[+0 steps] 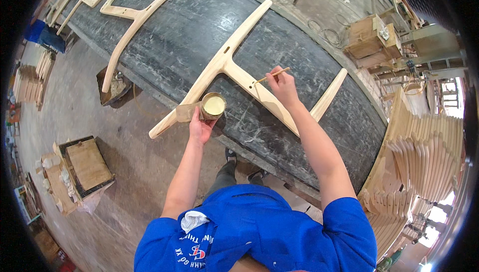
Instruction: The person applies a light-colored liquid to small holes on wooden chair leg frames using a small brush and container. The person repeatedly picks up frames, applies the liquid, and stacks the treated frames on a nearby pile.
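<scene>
My left hand (201, 128) grips a round container (214, 105) of pale yellow liquid or paste from below. A flat tan piece (186, 113) juts out beside it, over the wooden frame; how it is attached I cannot tell. My right hand (282, 86) pinches a thin wooden stick (270, 76). The stick's lower end is close to small dark holes in the crossbar of a pale wooden chair-like frame (225, 62); whether it touches is unclear. That frame lies flat on a dark, scuffed table (174, 37), with a slot in its long rail.
More pale wooden frames (133, 15) lie farther left on the table. Stacked curved wooden parts (424, 154) stand at the right. On the floor are a box with a brown top (87, 161) at left and a dark bin (116, 88) by the table edge. A wooden crate (366, 37) sits beyond.
</scene>
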`<state>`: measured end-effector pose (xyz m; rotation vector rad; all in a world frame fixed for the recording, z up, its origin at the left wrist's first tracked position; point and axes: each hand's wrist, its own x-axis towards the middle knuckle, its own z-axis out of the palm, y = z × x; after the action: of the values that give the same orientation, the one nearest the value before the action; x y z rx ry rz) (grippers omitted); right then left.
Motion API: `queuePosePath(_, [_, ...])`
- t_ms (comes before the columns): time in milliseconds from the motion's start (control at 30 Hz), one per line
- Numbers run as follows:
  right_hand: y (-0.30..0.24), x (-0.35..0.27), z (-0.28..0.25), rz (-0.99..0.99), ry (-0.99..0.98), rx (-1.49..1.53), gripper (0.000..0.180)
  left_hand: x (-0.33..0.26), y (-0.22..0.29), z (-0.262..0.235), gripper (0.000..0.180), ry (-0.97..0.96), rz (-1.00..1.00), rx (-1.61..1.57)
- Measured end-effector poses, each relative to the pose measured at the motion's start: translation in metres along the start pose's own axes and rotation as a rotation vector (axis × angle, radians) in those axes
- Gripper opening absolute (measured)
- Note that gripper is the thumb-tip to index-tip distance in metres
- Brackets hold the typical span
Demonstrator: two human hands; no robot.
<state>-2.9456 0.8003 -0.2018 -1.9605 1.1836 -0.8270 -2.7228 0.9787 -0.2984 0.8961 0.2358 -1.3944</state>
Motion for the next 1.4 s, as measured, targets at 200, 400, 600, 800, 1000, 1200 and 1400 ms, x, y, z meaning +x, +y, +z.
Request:
queuePosePath(200, [0.007, 0.005, -0.002, -0.212, -0.205, -0.189, 0.003, -0.009, -0.014, 0.008, 0.047, 0.044, -0.024, 0.043])
queuePosePath(400, [-0.003, 0.015, -0.037, -0.39, -0.546, -0.282, 0.011, -0.01, -0.02, 0.004, 0.045, -0.001, 0.012, 0.064])
queuePosePath(600, [-0.014, -0.023, -0.07, 0.06, -0.235, 0.124, 0.011, -0.006, -0.043, 0.044, 0.042, -0.018, -0.011, 0.22])
queuePosePath(800, [-0.005, -0.098, -0.081, 0.023, 0.064, 0.206, 0.017, -0.018, -0.079, 0.098, 0.036, -0.204, -0.051, 0.277])
queuePosePath(1000, [0.031, -0.147, -0.104, 0.529, 0.331, 0.899, 0.013, -0.033, -0.122, 0.117, 0.038, -0.239, -0.103, 0.359])
queuePosePath(1200, [0.045, -0.196, -0.135, 0.455, 0.438, 1.195, 0.008, -0.041, -0.154, 0.12, 0.041, -0.26, -0.172, 0.343])
queuePosePath(1400, [0.066, -0.226, -0.141, 0.652, 0.58, 1.297, 0.006, -0.053, -0.195, 0.137, 0.043, -0.301, -0.226, 0.357])
